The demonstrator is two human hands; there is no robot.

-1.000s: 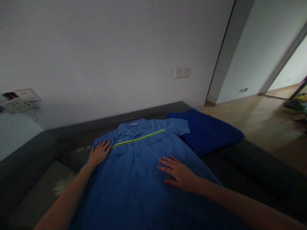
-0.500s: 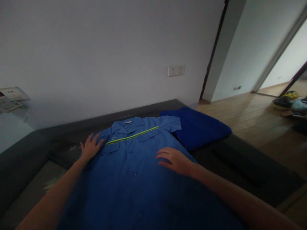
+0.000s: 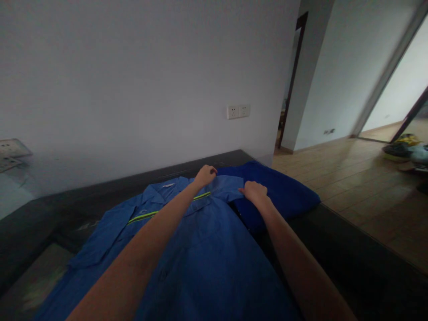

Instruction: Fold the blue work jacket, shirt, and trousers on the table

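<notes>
A blue short-sleeved work shirt (image 3: 214, 240) lies front up, with a yellow-green stripe across its chest and an open collar. My left hand (image 3: 205, 175) is at its shoulder near the top of the right-hand sleeve, fingers curled in on the fabric. At that sleeve's hem, my right hand (image 3: 254, 192) is closed with thumb and fingers pinching the cloth. My left forearm crosses over the chest and hides part of the stripe. The left-hand sleeve lies spread out to the side.
A folded darker blue garment (image 3: 284, 189) lies beside the shirt, partly under the sleeve. Both rest on a dark table (image 3: 334, 249) against a white wall with sockets (image 3: 238, 111). Bags (image 3: 404, 147) sit on the wooden floor at far right.
My left hand has left the shirt's left side and crossed to the right-hand shoulder. My right hand has moved up from the shirt front to the sleeve hem and closed on it.
</notes>
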